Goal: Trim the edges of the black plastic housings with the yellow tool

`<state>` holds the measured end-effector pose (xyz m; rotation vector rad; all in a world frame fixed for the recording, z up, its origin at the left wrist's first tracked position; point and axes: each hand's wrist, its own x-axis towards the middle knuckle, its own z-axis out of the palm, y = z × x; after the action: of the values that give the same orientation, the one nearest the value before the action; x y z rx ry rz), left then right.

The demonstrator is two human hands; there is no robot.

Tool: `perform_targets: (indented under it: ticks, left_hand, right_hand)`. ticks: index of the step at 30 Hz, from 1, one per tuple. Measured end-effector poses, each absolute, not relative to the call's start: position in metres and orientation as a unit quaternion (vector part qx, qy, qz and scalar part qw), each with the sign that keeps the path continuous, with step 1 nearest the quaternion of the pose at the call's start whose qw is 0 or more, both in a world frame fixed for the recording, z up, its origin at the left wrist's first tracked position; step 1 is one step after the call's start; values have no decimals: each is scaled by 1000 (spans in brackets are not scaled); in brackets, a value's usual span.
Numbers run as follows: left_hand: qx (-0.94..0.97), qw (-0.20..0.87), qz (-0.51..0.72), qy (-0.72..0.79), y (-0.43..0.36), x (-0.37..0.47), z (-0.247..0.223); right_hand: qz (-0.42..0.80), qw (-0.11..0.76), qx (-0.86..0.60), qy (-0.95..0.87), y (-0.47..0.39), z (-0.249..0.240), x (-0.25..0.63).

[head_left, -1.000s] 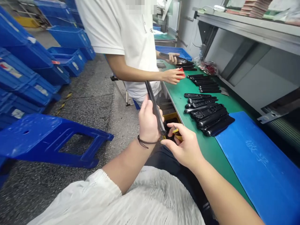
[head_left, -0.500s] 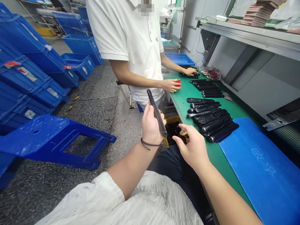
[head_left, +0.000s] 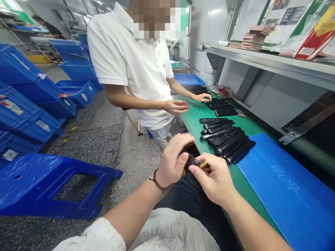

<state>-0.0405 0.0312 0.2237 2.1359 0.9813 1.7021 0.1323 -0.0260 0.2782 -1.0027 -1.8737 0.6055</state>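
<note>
My left hand [head_left: 172, 161] is curled around a long, narrow black plastic part [head_left: 193, 160], its fingers slightly blurred and covering much of the part. The thumb and forefinger of my right hand [head_left: 216, 176] pinch at the near end of the same part, over my lap. More black plastic parts [head_left: 225, 141] lie in a row on the green table [head_left: 246, 177], just beyond my right hand. A bit of yellow crate [head_left: 184, 172] shows below my hands, mostly hidden.
A co-worker [head_left: 141, 69] in a white shirt stands ahead, holding a red card [head_left: 183, 104] and touching other black parts. A blue sheet [head_left: 285, 184] covers the table at right. A blue stool [head_left: 34, 177] and stacked blue crates [head_left: 28, 104] stand left. A metal shelf [head_left: 267, 57] overhangs the table.
My right hand has closed in on the part's near end. My left hand has turned over it, hiding most of it. The view has tilted up, and the co-worker's hands have shifted slightly.
</note>
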Motion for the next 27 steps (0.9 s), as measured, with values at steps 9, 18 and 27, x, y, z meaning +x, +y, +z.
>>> perform_targets:
  ticks: [9, 18, 27]
  left_hand:
    - [782, 169, 542, 257, 37, -48, 231]
    - [787, 244, 496, 274, 35, -46, 234]
    - [773, 188, 537, 282, 26, -36, 232]
  right_hand:
    - [57, 330, -359, -871, -21, 292, 156]
    - [2, 312, -372, -874, -23, 278, 148]
    - [-128, 310, -354, -873, -19, 276, 150]
